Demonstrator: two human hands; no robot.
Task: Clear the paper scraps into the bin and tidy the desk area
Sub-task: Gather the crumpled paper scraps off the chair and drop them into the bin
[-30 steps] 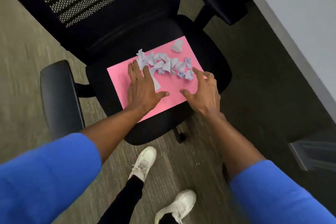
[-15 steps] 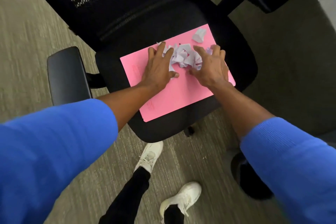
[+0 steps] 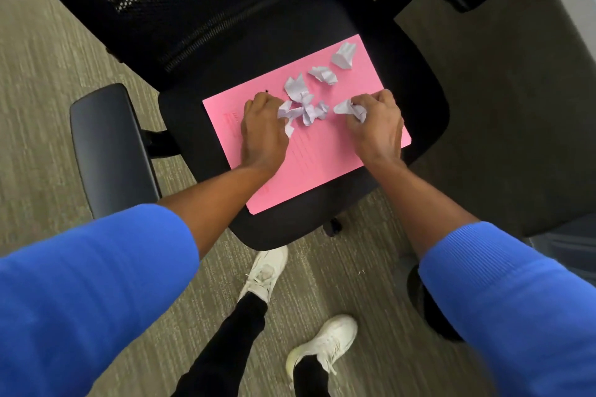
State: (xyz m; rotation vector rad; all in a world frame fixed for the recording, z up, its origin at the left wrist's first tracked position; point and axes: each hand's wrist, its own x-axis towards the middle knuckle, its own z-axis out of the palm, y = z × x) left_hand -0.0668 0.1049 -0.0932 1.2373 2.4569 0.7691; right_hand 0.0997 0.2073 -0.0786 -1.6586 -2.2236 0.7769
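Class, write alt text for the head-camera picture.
Two hands, left hand and right hand, gather crumpled paper scraps on a pink sheet lying on a black office chair.

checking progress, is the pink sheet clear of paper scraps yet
No, several crumpled paper scraps lie on the pink sheet between both hands.
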